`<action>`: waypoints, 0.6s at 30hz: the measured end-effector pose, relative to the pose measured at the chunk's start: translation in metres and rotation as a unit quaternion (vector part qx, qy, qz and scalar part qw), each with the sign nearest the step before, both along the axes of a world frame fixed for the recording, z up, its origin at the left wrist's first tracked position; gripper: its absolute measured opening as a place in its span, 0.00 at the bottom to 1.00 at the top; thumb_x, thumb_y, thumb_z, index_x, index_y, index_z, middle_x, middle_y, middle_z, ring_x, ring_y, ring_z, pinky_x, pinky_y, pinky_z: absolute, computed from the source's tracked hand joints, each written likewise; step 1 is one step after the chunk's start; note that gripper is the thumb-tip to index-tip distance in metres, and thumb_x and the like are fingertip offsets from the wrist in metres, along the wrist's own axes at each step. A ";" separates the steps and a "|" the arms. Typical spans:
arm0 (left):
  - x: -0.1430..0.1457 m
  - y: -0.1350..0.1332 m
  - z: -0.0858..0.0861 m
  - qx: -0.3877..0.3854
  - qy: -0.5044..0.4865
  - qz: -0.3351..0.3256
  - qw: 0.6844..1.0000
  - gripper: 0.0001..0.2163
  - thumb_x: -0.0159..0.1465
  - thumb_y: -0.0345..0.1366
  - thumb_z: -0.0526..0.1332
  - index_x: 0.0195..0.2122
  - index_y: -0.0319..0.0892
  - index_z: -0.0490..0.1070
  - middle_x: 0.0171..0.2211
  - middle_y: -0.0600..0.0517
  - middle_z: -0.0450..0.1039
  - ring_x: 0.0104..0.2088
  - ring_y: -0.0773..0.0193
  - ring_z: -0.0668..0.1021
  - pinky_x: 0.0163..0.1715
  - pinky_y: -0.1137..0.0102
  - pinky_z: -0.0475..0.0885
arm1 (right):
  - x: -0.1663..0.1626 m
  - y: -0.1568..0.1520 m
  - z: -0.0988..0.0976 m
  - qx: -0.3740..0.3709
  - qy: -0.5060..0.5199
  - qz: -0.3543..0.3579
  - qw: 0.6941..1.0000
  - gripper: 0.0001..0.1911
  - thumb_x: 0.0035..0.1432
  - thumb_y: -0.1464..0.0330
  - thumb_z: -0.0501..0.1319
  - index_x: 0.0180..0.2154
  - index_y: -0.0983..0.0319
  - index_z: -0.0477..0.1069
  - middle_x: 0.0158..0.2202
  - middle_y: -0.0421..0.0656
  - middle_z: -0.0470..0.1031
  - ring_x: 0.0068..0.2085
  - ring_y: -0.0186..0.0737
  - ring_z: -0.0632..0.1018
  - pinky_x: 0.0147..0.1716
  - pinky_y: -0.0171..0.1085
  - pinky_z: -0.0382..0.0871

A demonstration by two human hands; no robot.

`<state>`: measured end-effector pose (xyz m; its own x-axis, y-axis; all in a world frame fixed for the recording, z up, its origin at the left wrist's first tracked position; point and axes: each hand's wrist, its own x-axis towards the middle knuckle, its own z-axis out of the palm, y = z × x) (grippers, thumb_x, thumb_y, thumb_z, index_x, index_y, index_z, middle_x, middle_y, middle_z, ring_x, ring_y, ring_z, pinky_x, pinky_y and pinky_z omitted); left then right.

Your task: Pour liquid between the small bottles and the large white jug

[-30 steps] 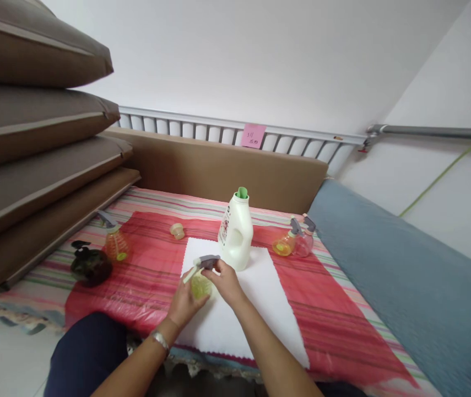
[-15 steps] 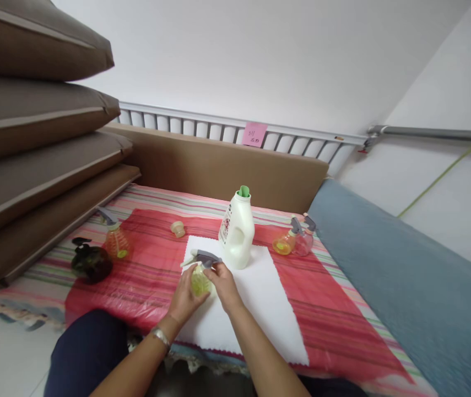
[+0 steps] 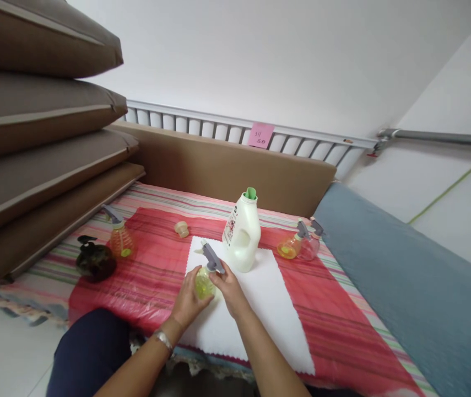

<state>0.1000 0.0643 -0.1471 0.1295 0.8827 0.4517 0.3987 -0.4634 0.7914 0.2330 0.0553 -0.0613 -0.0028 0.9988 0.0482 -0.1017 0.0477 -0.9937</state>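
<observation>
A small yellow-green spray bottle [image 3: 204, 284] is held over the white cloth [image 3: 260, 309]. My left hand [image 3: 188, 298] is wrapped around its clear body from the left. With its fingers at the neck, my right hand [image 3: 227, 284] grips the grey trigger head [image 3: 211, 257], which sits on the bottle and tilts up to the left. Just beyond stands a large white jug [image 3: 243, 237] with a handle hole and a green spout at its uncapped mouth. Whether the bottle's base touches the cloth I cannot tell.
A pale cap [image 3: 181, 229] lies left of the jug. An orange spray bottle [image 3: 122, 240] and a dark round bottle [image 3: 95, 262] stand at left; yellow [image 3: 288, 248] and pink [image 3: 309, 248] spray bottles at right. Stacked cushions [image 3: 45, 116] rise on the left.
The trigger head has turned in my right hand, from pointing left to pointing up and left. My left hand keeps hold of the bottle. The view has shifted slightly.
</observation>
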 end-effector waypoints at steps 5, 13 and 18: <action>-0.001 0.000 0.000 0.003 0.002 -0.003 1.000 0.34 0.52 0.33 0.66 0.59 0.43 0.53 0.55 0.42 0.64 0.58 0.49 0.68 0.58 0.50 0.63 | 0.001 0.005 0.003 0.002 -0.030 -0.032 0.999 0.21 0.40 0.63 0.70 0.38 0.58 0.70 0.47 0.44 0.75 0.51 0.48 0.72 0.52 0.47 0.62; -0.001 0.001 -0.001 0.001 0.000 -0.008 1.000 0.35 0.52 0.32 0.66 0.59 0.44 0.52 0.56 0.42 0.64 0.58 0.50 0.67 0.58 0.50 0.62 | 0.000 0.005 0.009 0.009 -0.059 -0.047 0.997 0.19 0.42 0.64 0.69 0.40 0.59 0.73 0.44 0.44 0.77 0.50 0.48 0.73 0.56 0.48 0.57; -0.001 0.001 -0.003 0.004 -0.006 -0.010 1.000 0.36 0.51 0.32 0.67 0.59 0.45 0.52 0.55 0.42 0.64 0.57 0.50 0.68 0.58 0.49 0.62 | -0.003 0.001 0.000 0.006 -0.065 -0.058 0.996 0.21 0.45 0.64 0.66 0.44 0.57 0.71 0.48 0.43 0.76 0.51 0.48 0.73 0.54 0.47 0.60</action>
<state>0.0989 0.0655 -0.1504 0.1416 0.8769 0.4594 0.3802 -0.4767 0.7926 0.2295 0.0564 -0.0614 0.1060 0.9921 0.0669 0.0341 0.0636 -0.9974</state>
